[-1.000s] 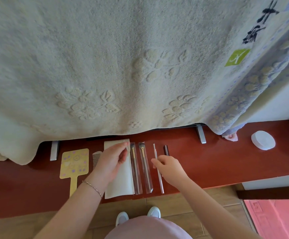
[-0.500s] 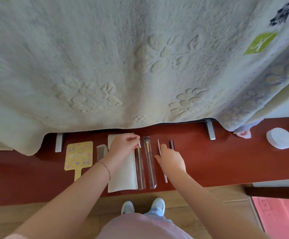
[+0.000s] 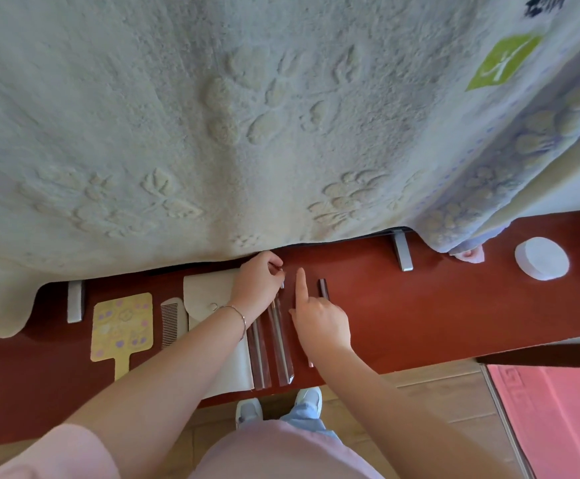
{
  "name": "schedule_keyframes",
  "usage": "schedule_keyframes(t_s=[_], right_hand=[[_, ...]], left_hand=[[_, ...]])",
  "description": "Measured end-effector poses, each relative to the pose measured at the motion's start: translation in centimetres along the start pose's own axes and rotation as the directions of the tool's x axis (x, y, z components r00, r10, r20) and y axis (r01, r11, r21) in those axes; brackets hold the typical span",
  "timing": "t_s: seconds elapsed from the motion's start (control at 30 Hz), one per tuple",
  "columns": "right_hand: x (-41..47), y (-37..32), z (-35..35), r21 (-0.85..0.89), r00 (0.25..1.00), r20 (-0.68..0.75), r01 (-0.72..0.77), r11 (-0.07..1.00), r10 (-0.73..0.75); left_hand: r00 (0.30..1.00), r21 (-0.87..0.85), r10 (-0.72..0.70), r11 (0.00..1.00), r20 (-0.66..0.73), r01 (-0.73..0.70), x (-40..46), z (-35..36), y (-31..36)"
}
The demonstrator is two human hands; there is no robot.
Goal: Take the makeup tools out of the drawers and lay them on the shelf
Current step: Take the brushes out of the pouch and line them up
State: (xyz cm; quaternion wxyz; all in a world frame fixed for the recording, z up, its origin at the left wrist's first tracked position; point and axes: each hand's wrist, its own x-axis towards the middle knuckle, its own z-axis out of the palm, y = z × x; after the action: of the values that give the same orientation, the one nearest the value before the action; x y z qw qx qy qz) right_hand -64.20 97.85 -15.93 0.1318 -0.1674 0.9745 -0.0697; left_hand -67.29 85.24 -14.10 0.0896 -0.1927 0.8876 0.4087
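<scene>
On the red-brown shelf [image 3: 437, 305] lie a yellow hand mirror [image 3: 121, 326], a comb [image 3: 170, 321], a white pouch [image 3: 205, 293], two brushes in clear sleeves [image 3: 283, 354] and a short dark stick [image 3: 323, 288]. My left hand [image 3: 259, 280] rests over the pouch and pinches the far end of the left sleeved brush [image 3: 259, 357]. My right hand [image 3: 319, 319] lies just right of the sleeves, index finger stretched out along a thin silver tool [image 3: 310, 364], which is mostly hidden under it. The other fingers are curled.
A large cream towel [image 3: 247, 133] hangs down over the back of the shelf. Two metal feet [image 3: 402, 254] stand under it. A white round case [image 3: 542, 258] sits at the right. Below are the wooden floor and a pink mat [image 3: 558, 420].
My left hand moved from the pouch's edge up to the far tip of the sleeved brush. My right hand let go its pinch on the thin tool and now points along it.
</scene>
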Motion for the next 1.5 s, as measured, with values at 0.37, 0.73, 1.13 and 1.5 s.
schedule_keyframes(t_s=[0.37, 0.73, 1.13, 1.5], right_hand=[[0.5, -0.1, 2.2, -0.110, 0.983, -0.180, 0.023, 0.994, -0.043], [0.6, -0.7, 2.1, -0.101, 0.959, -0.282, -0.060, 0.993, 0.029], [0.5, -1.1, 2.3, -0.192, 0.978, -0.207, -0.060, 0.980, 0.020], [0.4, -1.7, 1.8, -0.216, 0.988, -0.152, -0.010, 0.976, -0.024]], left_hand=[[1.000, 0.089, 0.004, 0.996, 0.008, -0.005, 0.9, 0.4, -0.9], [0.999, 0.072, 0.050, 0.996, 0.019, -0.051, 0.4, -0.2, -0.6], [0.997, 0.022, 0.082, 0.996, 0.001, -0.082, -2.2, -1.8, -0.7], [1.000, 0.012, 0.025, 1.000, -0.008, -0.024, -4.2, -3.6, -2.0]])
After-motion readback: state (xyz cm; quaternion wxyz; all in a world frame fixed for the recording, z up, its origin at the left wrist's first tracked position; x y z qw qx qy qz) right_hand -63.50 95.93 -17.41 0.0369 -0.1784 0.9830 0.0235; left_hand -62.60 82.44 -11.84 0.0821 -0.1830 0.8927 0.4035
